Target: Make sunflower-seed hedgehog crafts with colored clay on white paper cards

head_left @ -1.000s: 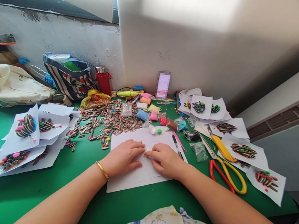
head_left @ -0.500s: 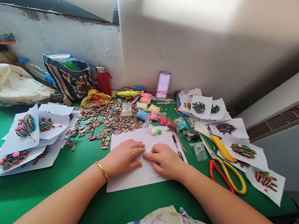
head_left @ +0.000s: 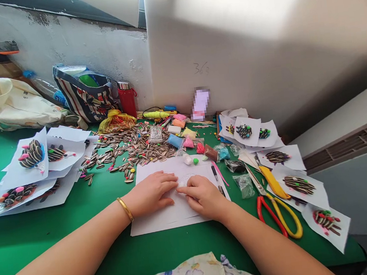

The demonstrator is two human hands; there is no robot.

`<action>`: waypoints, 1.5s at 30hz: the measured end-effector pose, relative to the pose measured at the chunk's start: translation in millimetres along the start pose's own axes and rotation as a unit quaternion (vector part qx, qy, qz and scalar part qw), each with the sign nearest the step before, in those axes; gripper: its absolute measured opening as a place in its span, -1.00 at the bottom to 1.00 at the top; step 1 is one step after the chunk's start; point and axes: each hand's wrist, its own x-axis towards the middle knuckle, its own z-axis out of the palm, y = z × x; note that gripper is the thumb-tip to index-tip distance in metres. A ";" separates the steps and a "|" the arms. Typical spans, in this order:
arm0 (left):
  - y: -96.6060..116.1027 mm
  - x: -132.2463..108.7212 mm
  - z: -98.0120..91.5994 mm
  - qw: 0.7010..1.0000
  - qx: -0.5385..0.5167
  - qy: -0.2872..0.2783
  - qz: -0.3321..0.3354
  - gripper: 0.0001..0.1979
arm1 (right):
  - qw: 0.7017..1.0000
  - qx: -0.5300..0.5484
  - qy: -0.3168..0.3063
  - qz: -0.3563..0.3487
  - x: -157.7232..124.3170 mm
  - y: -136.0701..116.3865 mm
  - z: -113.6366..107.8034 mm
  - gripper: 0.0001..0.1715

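The person's left grip (head_left: 152,194) lies flat and open, fingers loosely together, pressed on a white paper sheet (head_left: 156,221) and holding nothing. The right grip (head_left: 203,198) is curled, its fingertips (head_left: 184,190) resting on the same sheet beside a faint pencilled circle (head_left: 187,180); whether they pinch something small cannot be determined from this angle. The sheet lies at the near edge of a green tabletop (head_left: 34,245), directly before the person. Part of the circle is hidden by the right grip. A gold bangle (head_left: 125,209) sits on the left wrist. A scattered pile of sunflower seeds (head_left: 135,147) lies beyond the sheet, and red-and-yellow scissors (head_left: 273,215) lie to the right. One upright item against the wall (head_left: 200,104) is pixelated and cannot be identified.
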 end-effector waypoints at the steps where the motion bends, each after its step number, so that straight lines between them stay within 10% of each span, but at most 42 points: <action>1: -0.4 0.0 -0.4 1.000 -0.003 -0.001 0.003 -0.56 | 1.000 0.019 0.012 0.005 0.0 0.7 -0.3 -0.62; 45: -3.4 -0.6 -6.2 1.000 -0.026 -0.016 0.008 -0.70 | 0.998 0.044 -0.024 0.035 2.7 -11.5 2.3 -0.64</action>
